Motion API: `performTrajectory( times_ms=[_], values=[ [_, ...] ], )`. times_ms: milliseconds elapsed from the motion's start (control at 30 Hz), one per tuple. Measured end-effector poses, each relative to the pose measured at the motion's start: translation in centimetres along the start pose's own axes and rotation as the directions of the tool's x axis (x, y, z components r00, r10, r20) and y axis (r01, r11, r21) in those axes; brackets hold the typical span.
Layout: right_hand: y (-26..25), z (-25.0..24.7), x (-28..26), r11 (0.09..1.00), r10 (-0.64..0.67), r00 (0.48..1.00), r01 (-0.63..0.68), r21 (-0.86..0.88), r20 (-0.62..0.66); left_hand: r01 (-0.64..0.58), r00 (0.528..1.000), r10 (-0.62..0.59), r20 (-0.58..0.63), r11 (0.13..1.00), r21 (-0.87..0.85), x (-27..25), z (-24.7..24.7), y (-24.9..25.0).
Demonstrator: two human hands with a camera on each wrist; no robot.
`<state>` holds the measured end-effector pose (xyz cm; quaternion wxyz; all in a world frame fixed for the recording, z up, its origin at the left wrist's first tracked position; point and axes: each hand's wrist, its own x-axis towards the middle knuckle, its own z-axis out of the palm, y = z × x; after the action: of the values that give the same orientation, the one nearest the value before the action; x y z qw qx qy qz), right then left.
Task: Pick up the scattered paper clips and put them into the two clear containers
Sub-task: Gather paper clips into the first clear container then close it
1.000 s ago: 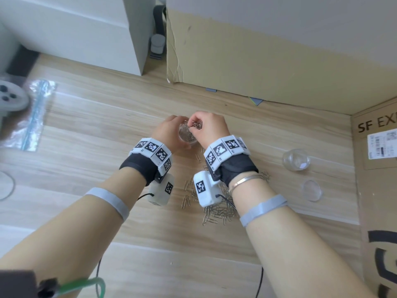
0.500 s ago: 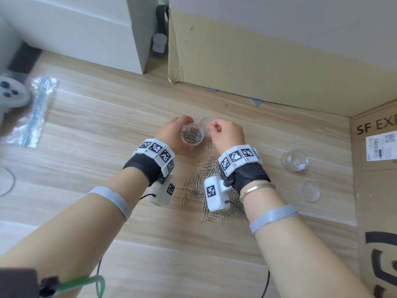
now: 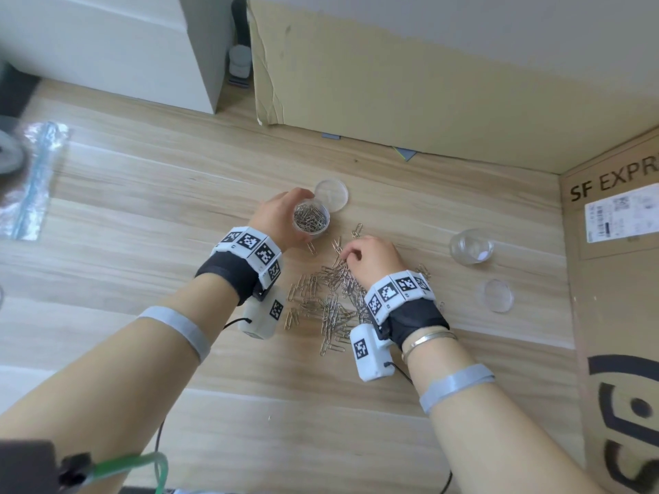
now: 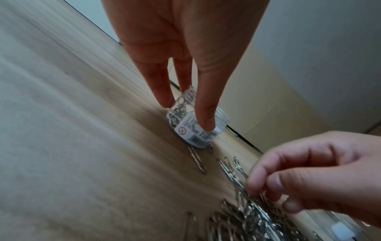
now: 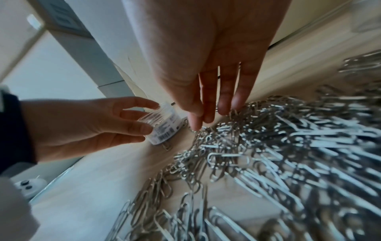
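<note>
My left hand grips a small clear container by its wall, upright on the wooden floor and partly filled with silver paper clips. Its labelled side shows between my fingers. Its lid lies just behind it. My right hand reaches down onto the far edge of the loose paper clip pile, fingertips bunched and pinching at clips. A second clear container stands empty to the right, with its lid on the floor nearer me.
A tall cardboard sheet leans on the wall behind the work spot. A printed cardboard box closes the right side. A plastic zip bag lies far left beside a white cabinet.
My right hand left the mouth of the held container and came down and toward me onto the clip pile. The left hand kept its hold on the container.
</note>
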<state>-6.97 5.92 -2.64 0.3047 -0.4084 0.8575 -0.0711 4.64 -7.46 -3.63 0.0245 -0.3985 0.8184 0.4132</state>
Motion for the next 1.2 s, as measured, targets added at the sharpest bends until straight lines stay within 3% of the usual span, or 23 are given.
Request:
performTrajectory(
  times_ms=[67, 200, 367, 667, 1200],
  values=[
    [0.5, -0.2, -0.1, 0.999, 0.05, 0.997, -0.05, -0.002, -0.063, -0.005, 1.0, 0.005, 0.016, 1.0, 0.004, -0.1, 0.3, 0.3],
    [1.0, 0.0, -0.7, 0.982, 0.186, 0.982, -0.186, -0.037, -0.015, -0.021, 0.999, 0.02, 0.029, 1.0, 0.011, -0.3, 1.0, 0.6],
    [0.6, 1.4, -1.2, 0.986, 0.116, 0.99, -0.106, -0.129, 0.078, -0.022, 0.999, 0.022, 0.034, 1.0, -0.002, -0.2, 1.2, 0.7],
    [0.7, 1.0, -0.9, 0.998, -0.043, 0.999, 0.044, -0.04, 0.011, -0.028, 0.999, 0.029, 0.034, 0.999, -0.038, -0.1, 1.4, 0.1],
    [0.0, -1.3, 0.8, 0.996, 0.015, 0.998, -0.009, 0.093, -0.063, -0.003, 0.997, 0.008, 0.079, 0.998, -0.065, 0.1, 1.2, 0.0]
  ],
)
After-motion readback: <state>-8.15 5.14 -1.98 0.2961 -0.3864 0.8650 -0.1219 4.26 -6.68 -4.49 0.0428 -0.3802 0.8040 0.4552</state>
